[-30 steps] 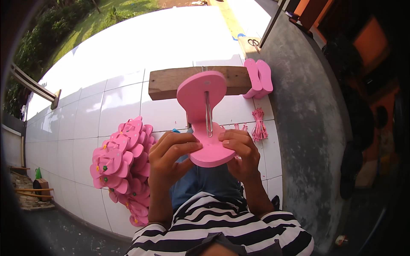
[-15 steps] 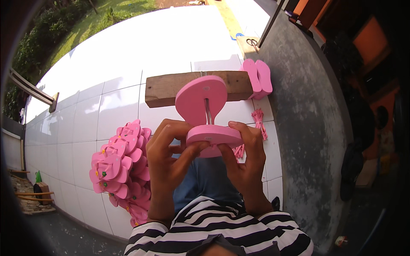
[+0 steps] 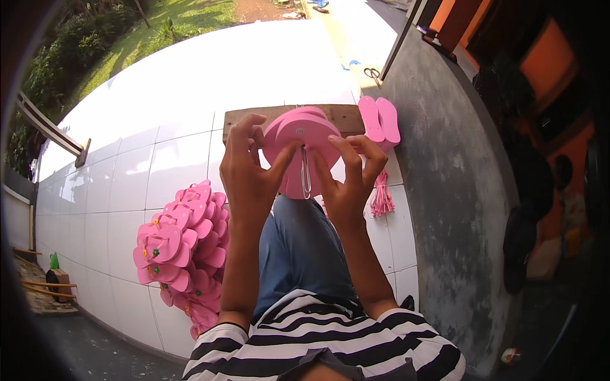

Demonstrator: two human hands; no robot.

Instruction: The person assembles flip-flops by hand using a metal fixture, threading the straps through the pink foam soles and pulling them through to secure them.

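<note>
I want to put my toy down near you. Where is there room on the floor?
The white tiled floor is bare on the left, between the wooden block and the heap of pink sandals. It is crowded on the right: pink soles and pink straps lie along the grey wall. Both hands hold a pink sole.

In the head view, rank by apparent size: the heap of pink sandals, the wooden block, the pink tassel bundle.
1. Heap of pink sandals, largest.
2. Wooden block, partly hidden behind the held pink soles, so its size is unsure.
3. Pink tassel bundle, smallest.
</note>
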